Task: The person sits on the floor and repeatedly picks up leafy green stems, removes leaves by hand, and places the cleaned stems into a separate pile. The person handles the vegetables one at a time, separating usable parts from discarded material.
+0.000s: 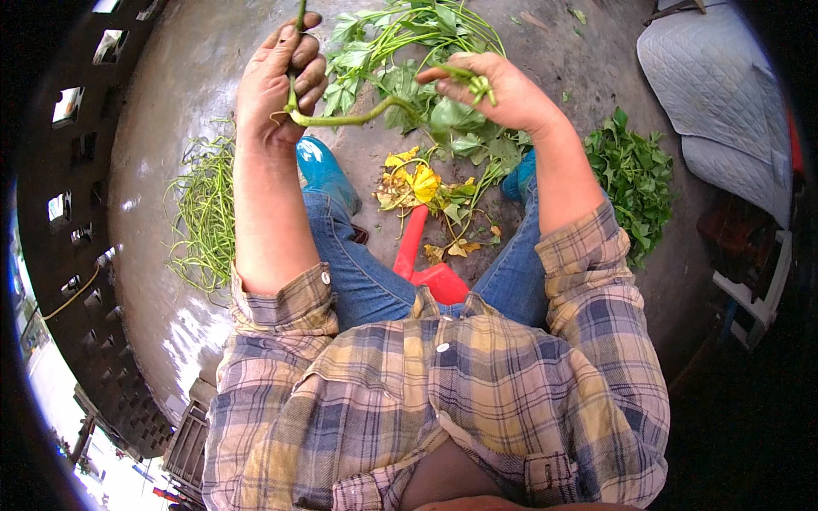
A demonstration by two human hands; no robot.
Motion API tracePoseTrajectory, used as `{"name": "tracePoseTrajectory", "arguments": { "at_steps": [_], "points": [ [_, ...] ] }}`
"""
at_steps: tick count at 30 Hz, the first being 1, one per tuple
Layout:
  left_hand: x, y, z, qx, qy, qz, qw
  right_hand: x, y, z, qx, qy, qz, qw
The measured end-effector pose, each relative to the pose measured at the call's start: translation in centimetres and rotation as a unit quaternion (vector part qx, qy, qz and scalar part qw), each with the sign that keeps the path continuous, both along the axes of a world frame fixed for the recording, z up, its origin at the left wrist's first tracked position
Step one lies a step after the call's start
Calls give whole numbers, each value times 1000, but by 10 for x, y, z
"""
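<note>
My left hand [281, 83] is closed around a thick green vine stem [345, 118], which bends below the fist and runs out to the right. Several short green stem pieces or buds [482, 88] are pinched in the fingers of my right hand [511, 96], which looks slightly blurred. Large green leaves [454, 118] hang just below that hand; whether they join the held stem is unclear. On the floor beyond both hands lies a heap of leafy green vines [396, 48] with long stalks.
Thin stripped green stems [204, 211] are piled at left, picked green leaves [629, 191] at right. Between my blue boots [326, 172] lie yellow withered leaves [425, 184] and a red plastic piece [412, 243]. A quilted grey cover [709, 83] stands right; a perforated wall [64, 160] runs left.
</note>
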State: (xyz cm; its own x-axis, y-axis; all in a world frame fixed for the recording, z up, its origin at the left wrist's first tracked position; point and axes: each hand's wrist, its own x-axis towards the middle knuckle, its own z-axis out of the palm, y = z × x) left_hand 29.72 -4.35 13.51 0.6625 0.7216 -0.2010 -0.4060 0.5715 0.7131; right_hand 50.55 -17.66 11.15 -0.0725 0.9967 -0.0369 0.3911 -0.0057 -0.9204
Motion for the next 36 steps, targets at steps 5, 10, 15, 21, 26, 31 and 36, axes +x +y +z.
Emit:
{"name": "tracePoseTrajectory", "arguments": {
  "at_steps": [5, 10, 15, 21, 26, 31, 36],
  "points": [
    [2, -3, 0, -11, -45, -107, 993, -25, -1, -9, 9, 19, 125, 992],
    [-1, -1, 2, -30, -47, -129, 990, -31, -2, 1, -12, -4, 139, 990],
    [0, 1, 1, -70, -36, -146, 986, -34, -4, 18, -75, 131, 161, 975],
    [-1, 7, -5, -101, -40, -141, 984, -34, -6, 27, -72, 181, 164, 967],
    [0, 10, -11, -126, -75, -151, 978, -33, -7, 26, -85, 235, 134, 959],
    [-5, 19, -15, -120, -125, -117, 978, -25, -2, 5, -122, 221, -33, 967],
    [-7, 21, -12, -131, -120, -71, 981, -11, -2, -3, -108, 178, -66, 976]
  ]
}}
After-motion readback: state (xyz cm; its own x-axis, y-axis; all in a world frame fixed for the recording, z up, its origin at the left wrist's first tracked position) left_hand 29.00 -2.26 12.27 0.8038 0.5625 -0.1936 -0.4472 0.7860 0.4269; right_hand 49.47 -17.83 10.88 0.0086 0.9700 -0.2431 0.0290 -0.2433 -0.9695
